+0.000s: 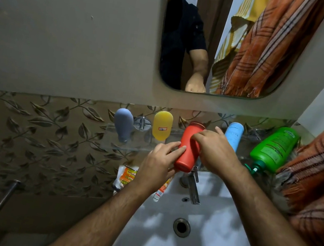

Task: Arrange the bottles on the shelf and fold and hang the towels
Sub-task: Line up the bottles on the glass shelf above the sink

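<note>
On the glass shelf [111, 136], both hands' grip wraps the red bottle [186, 148], hiding its middle.

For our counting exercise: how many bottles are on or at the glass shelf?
5: grey-blue bottle far left, yellow bottle next, red bottle held by both hands, light blue bottle, green pump bottle far right. None seems hidden.
</note>
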{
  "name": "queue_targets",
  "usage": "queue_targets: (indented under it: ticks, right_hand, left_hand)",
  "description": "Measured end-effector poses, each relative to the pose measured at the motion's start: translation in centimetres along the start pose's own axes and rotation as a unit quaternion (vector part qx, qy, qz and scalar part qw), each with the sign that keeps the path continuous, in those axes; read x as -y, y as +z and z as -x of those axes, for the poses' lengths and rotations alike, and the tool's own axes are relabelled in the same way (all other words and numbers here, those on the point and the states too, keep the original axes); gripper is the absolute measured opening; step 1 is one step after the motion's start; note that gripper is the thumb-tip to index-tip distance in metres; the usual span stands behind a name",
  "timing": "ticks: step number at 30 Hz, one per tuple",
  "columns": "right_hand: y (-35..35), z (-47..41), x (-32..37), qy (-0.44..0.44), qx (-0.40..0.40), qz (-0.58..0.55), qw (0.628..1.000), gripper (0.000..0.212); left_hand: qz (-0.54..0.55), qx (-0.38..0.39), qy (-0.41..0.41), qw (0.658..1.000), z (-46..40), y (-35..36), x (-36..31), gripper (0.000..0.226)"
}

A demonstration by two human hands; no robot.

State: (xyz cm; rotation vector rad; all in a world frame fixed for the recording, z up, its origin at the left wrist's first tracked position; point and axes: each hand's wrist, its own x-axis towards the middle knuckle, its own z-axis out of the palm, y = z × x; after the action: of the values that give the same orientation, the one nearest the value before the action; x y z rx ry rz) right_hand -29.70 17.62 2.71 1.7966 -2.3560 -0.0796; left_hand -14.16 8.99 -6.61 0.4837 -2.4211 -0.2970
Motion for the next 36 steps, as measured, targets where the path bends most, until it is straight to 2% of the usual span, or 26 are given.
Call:
queue_targets:
  ticks: [6, 10, 16, 21, 27, 32, 36]
  right_hand:
    - [0.4, 0.7, -0.9, -0.016, -0.002, -0.021, 1.0, 0.054]
    - [0.6, 0.7, -2.2, -0.031, -0.055, -0.122, 0.991, 0.061]
    - [0.2, 0.6, -4.3, -0.032, -0.154, -0.289, 0.944, 0.036]
    - [0.8, -0.3, -5.7, -0.033, -0.154, -0.415, 0.896, 0.033]
    - [0.6, -1.4, -6.6, -0.024, -0.133, -0.455, 0.88, 0.028]
    - [0.2, -1.6, -6.8, -0.031, -0.116, -0.516, 0.848, 0.019]
    - [0.6, -1.6, -7.3, -0.029, -0.09, -0.541, 0.836, 0.028]
  left_hand:
    - [0.062, -0.024, -0.017, 0.998, -0.8, -0.2, -0.5, 0.071]
    - [0.103, -0.072, -0.037, 0.991, -2.4, -1.3, -1.7, 0.061]
    - [0.167, -0.138, -0.069, 0.974, -5.7, -2.3, -4.2, 0.05]
    - [0.218, -0.181, -0.119, 0.952, -7.5, -2.3, -5.8, 0.044]
    - [0.229, -0.168, -0.183, 0.941, -8.1, -0.7, -5.8, 0.046]
    - [0.272, -0.151, -0.231, 0.922, -7.8, 0.4, -6.0, 0.044]
    - [0.288, -0.164, -0.248, 0.91, -7.6, 0.8, -6.3, 0.044]
